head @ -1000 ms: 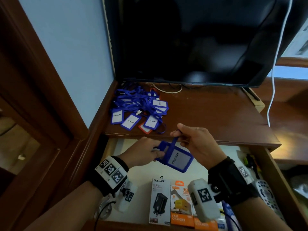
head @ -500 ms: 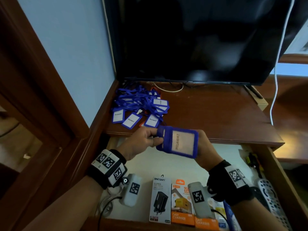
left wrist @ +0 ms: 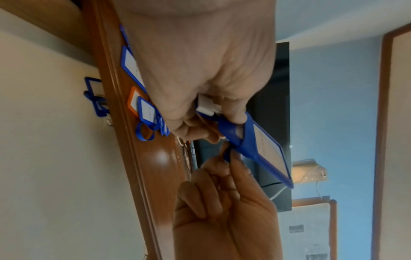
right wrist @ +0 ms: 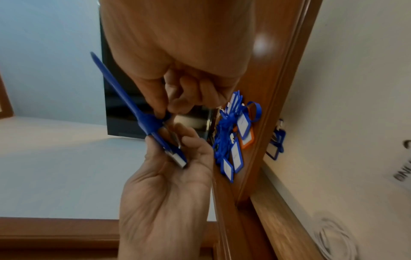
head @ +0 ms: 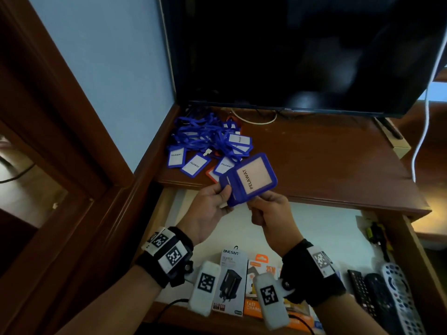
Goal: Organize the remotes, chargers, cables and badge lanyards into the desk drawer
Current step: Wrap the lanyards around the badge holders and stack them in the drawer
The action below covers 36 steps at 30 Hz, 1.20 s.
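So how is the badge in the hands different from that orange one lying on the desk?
The held badge has a blue frame; the orange badge has an orange one. The held badge is lifted above the open drawer, gripped by both hands, its PELAWAT card fully visible; the orange badge lies flat, mostly buried under the pile of blue lanyards. Both are rectangular holders.

Bare drawer floor point(head: 314, 228) behind charger boxes point(head: 229, 279), remotes point(head: 396, 301) along its right wall.
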Motion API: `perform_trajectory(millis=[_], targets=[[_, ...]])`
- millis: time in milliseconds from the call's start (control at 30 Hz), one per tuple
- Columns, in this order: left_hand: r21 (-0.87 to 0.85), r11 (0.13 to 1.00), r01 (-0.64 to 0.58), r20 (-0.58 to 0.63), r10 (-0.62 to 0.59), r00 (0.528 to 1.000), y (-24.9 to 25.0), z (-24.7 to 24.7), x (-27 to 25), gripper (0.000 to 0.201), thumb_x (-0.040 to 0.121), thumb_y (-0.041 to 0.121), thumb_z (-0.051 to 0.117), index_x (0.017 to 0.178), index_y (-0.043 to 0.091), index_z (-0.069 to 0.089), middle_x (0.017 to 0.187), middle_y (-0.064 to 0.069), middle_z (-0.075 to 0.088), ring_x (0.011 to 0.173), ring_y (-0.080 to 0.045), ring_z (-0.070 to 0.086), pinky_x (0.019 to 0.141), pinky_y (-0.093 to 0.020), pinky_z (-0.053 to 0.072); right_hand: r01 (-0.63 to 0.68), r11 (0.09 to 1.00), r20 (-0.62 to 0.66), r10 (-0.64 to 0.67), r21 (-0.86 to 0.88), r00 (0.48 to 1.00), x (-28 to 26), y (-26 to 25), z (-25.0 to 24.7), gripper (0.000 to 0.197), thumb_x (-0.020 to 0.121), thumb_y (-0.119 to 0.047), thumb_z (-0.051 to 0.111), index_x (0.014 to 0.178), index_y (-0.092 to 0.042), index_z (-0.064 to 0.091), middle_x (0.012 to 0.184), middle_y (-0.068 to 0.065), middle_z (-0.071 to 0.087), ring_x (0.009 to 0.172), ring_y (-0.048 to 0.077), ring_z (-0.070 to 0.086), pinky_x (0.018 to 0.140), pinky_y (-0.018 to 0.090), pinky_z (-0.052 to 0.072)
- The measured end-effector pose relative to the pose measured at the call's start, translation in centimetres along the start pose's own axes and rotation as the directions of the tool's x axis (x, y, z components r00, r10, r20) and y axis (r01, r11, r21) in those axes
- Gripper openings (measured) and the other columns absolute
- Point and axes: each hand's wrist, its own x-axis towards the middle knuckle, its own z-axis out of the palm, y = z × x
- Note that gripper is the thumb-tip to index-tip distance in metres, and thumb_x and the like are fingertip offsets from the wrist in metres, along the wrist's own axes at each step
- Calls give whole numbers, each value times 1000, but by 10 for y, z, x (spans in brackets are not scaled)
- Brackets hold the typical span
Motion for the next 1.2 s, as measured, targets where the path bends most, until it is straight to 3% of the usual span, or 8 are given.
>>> perform_trajectory(millis=[533, 700, 800, 900, 1000, 1033, 1100, 1200], targets=[[-68, 997, 47, -129, -56, 990, -30, -92, 13, 23, 92, 8, 50, 107, 6, 66, 101, -6, 73, 97, -16, 68, 82, -28, 54, -334, 939, 177, 343, -77, 923, 36, 62, 39, 10, 87, 6, 51, 92, 5, 60, 66, 15, 57, 43, 18, 37, 45, 25, 31], [240, 961, 135, -361, -41, 932, -39, -152, 33, 12, 90, 5, 61, 91, 8, 72, 88, -10, 74, 86, -22, 69, 81, -37, 52, -402, 873, -67, 400, -277, 914, 82, 81, 36, 12, 84, 4, 55, 81, 1, 67, 65, 14, 56, 42, 18, 41, 43, 23, 30], [504, 816, 283, -481, -8, 877, -56, -184, 40, 11, 86, 8, 65, 87, -1, 71, 78, -10, 67, 74, -19, 62, 67, -26, 47, -383, 851, -193, 334, -360, 923, 105, 84, 37, 14, 87, 0, 56, 81, -2, 68, 64, 11, 54, 40, 15, 42, 43, 21, 31], [739, 597, 313, -310, -111, 944, -65, -197, 45, 20, 81, 17, 66, 73, -1, 68, 72, -12, 63, 73, -20, 61, 63, -28, 43, -265, 826, -203, 187, -498, 961, 132, 79, 55, 17, 86, -1, 59, 73, -10, 66, 64, 9, 55, 46, 15, 46, 45, 22, 35], [916, 304, 263, -158, -331, 931, -66, -197, 50, 24, 78, 24, 65, 62, 9, 57, 79, -17, 66, 76, -26, 64, 66, -31, 47, -89, 768, -84, 46, -634, 995, 167, 83, 87, 12, 84, -9, 67, 74, -16, 66, 69, 2, 58, 62, 13, 50, 57, 28, 40], [954, 207, 218, -125, -385, 914, -67, -194, 51, 23, 79, 24, 65, 64, 9, 55, 83, -18, 67, 80, -29, 65, 69, -33, 49, -30, 700, -28, 15, -714, 1000, 179, 85, 98, 5, 82, -11, 68, 83, -16, 68, 78, 3, 62, 69, 14, 54, 62, 27, 44], [992, 84, 97, -46, -470, 882, -70, -185, 53, 23, 79, 20, 64, 65, 6, 52, 91, -23, 66, 87, -36, 64, 71, -37, 49, 93, 425, 92, -24, -900, 996, 201, 92, 114, 35, 79, -18, 71, 114, -13, 64, 116, 13, 59, 104, 26, 56, 88, 28, 46], [997, -34, -70, 39, -554, 832, -85, -170, 51, 13, 85, 16, 58, 82, 3, 59, 99, -22, 65, 91, -37, 63, 69, -36, 46, 191, 193, 211, 88, -962, 973, 214, 104, 129, 73, 83, -31, 69, 145, -13, 35, 157, 14, 18, 144, 32, 16, 115, 41, 21]])
